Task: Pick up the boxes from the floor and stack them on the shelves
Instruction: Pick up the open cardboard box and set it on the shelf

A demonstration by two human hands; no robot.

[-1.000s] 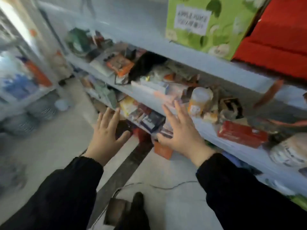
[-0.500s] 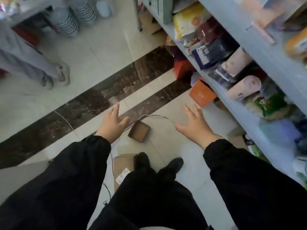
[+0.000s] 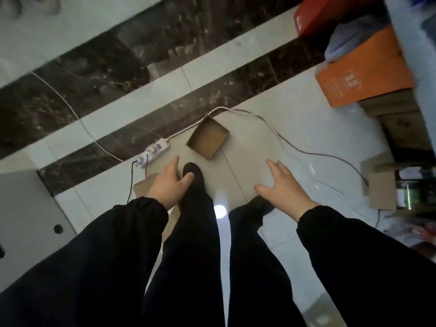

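A small open brown cardboard box [image 3: 208, 137] lies on the tiled floor just ahead of my feet. A second flat cardboard box [image 3: 142, 185] lies by my left foot, mostly hidden under my left hand and leg. My left hand [image 3: 168, 185] hovers above it, fingers spread, holding nothing. My right hand [image 3: 282, 187] is held out over the bare floor to the right, open and empty. The shelf edge [image 3: 410, 43] runs along the far right.
A white power strip [image 3: 153, 154] with cables lies left of the open box; a white cord [image 3: 271, 123] loops round it. Orange box [image 3: 363, 74], red box [image 3: 316, 15] and an open carton [image 3: 382, 187] sit under the shelf at right. A grey cabinet [image 3: 26, 208] stands left.
My view has swung from the shelves down to the floor at my feet. Both hands dropped lower and stay open; the open box now lies straight ahead.
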